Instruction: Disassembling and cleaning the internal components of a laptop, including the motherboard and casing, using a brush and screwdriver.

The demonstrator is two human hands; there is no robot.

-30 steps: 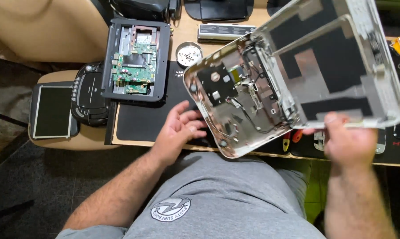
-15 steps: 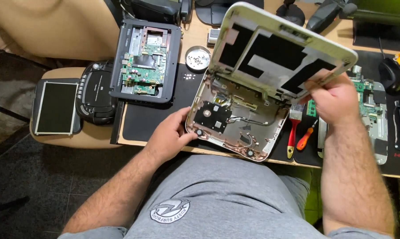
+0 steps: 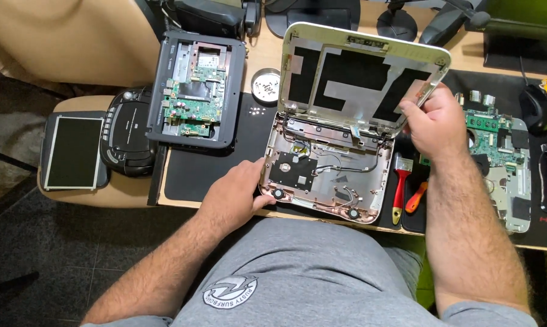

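Observation:
An opened small white laptop sits on the desk in front of me. Its base (image 3: 346,175) lies flat and shows a black drive, wires and two round speakers. The empty lid shell (image 3: 358,75), with black and silver patches inside, stands tilted up behind it. My left hand (image 3: 234,197) rests on the base's front left corner, thumb near a speaker. My right hand (image 3: 434,124) grips the lid's right edge.
A second opened dark laptop base (image 3: 196,91) with a green board lies at the left. A small round dish of screws (image 3: 265,82) stands between them. A red brush (image 3: 399,188), an orange screwdriver (image 3: 416,197), a green circuit board (image 3: 494,136), a black radio (image 3: 127,136), a loose screen panel (image 3: 74,151) and a mouse (image 3: 537,106) surround the work.
The laptop, held up and tilted a second ago, has come down flat onto the desk. My left hand now steadies its front corner and my right hand holds the raised lid.

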